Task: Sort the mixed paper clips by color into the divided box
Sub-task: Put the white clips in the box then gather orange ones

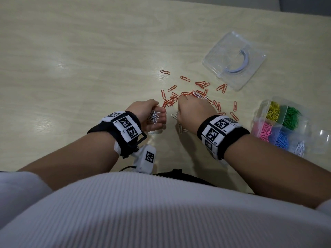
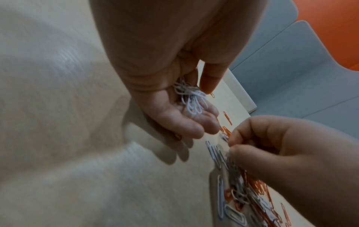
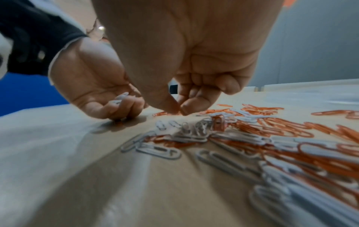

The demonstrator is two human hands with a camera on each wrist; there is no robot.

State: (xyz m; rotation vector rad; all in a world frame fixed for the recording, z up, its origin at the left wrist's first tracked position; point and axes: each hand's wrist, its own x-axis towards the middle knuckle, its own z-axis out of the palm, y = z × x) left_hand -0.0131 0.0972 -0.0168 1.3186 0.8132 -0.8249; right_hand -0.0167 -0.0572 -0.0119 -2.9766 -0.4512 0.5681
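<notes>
Left hand (image 1: 149, 115) sits palm-up-ish on the table (image 1: 80, 68), fingers curled around a bunch of white clips (image 1: 153, 116); same bunch shows in left wrist view (image 2: 191, 99), cupped between palm and fingers, thumb apart from them. Its fingers rest on the table just left of the loose pile.

Right hand (image 1: 194, 111) is over the near-left edge of the pile, back of hand up. Right wrist view: thumb + index fingertips (image 3: 186, 107) pinched together w/ tips down at the table surface, other fingers curled in. Can't tell if a clip is actually between the tips, too blurred/small. The 2 hands are near each other, not touching.

Loose pile: orange clips (image 1: 195, 93) scattered across table centre, beyond and right of the right hand, some stragglers well apart from the main cluster. White clips mixed in (image 3: 194, 135), mostly at the near side, under and just beside the right hand.

Divided box (image 1: 308, 122) is clear plastic, at right edge of table, well right of the right hand. Compartments w/ sorted clips: yellow clips (image 1: 273, 110) far-left, green clips (image 1: 292, 118) beside those, pink clips (image 1: 263, 130) nearer, blue clips (image 1: 281, 139) next to pink, a few white ones (image 1: 299, 148) in the nearest compartment.

Clear lid (image 1: 234, 59) lies flat on table, beyond the pile, apart from the box.
</notes>
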